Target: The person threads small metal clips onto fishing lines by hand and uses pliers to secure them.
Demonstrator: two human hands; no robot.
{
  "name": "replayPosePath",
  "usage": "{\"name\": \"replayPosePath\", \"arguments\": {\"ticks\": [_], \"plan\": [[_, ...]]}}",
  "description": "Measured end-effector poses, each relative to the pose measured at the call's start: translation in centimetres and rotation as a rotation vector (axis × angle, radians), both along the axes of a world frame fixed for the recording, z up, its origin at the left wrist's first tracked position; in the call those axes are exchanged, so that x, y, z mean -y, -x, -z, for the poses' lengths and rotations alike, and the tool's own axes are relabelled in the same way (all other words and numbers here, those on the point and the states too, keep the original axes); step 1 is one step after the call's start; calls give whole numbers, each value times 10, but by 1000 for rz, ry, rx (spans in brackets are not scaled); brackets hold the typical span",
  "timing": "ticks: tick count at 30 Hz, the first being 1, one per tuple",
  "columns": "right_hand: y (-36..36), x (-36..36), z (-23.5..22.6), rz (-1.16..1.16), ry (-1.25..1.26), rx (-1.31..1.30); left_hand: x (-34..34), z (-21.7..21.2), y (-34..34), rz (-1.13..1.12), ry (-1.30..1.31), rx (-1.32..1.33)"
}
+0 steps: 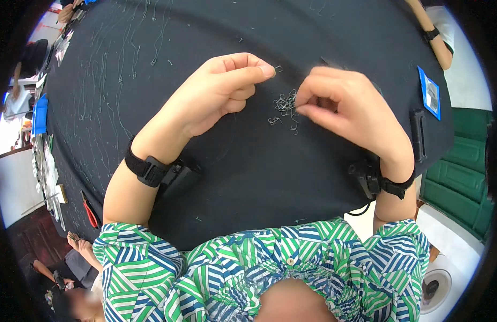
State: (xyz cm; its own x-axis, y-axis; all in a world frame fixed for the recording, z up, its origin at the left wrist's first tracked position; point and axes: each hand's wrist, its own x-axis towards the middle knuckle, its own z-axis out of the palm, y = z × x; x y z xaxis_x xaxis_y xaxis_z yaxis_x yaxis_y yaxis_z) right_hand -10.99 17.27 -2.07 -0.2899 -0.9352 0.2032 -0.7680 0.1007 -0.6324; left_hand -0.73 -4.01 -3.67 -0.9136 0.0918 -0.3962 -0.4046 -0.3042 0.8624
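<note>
Pinching a single small metal hook [278,68] between thumb and forefinger, the left hand [216,91] hovers just above the black cloth-covered worktop [248,172], its other fingers curled loosely into the palm. The hook pokes out past the fingertips at about three o'clock from the hand. Just beside it, at roughly four o'clock, lies a small tangled pile of metal hooks [285,103] on the dark cloth, with a few strays at its lower edge. The right hand [347,110] sits at three o'clock from that pile, its fingers bunched together and its fingertips touching the pile's right side; whether they actually grip a hook I cannot tell, since the tips fold under. Both wrists wear black straps, each with a small black device lying against the cloth. Loose pale threads [120,70] trail across the worktop toward ten and eleven o'clock from the hands, well apart from the pile. A blue-edged card [429,92] rests near the worktop's rim at three o'clock, with a black rectangular block [418,135] just below it. At the far left rim, around nine o'clock, a blue object [40,115] and some clear packets sit along the edge, and a red-handled tool [90,213] lies nearer seven o'clock. The person's green, blue and white striped shirt [259,263] fills the six o'clock side. Another person's forearm [433,33] with a dark wristband shows at one o'clock.
</note>
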Motion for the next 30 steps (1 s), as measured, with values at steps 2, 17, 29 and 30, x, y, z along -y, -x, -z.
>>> {"name": "replayPosePath", "arguments": {"ticks": [2, 17, 29, 30], "plan": [[-6, 1, -1, -18, -25, -4, 1, 1, 1, -5, -20, -8], [-13, 4, 2, 0, -75, -116, 1, 1, 2, -6, -43, -23], [-3, 8, 2, 142, 121, 668, -6, 0, -4, -43, -144, 1], [-4, 9, 2, 141, 124, 651, -7, 0, -4, -45, -166, 6]]}}
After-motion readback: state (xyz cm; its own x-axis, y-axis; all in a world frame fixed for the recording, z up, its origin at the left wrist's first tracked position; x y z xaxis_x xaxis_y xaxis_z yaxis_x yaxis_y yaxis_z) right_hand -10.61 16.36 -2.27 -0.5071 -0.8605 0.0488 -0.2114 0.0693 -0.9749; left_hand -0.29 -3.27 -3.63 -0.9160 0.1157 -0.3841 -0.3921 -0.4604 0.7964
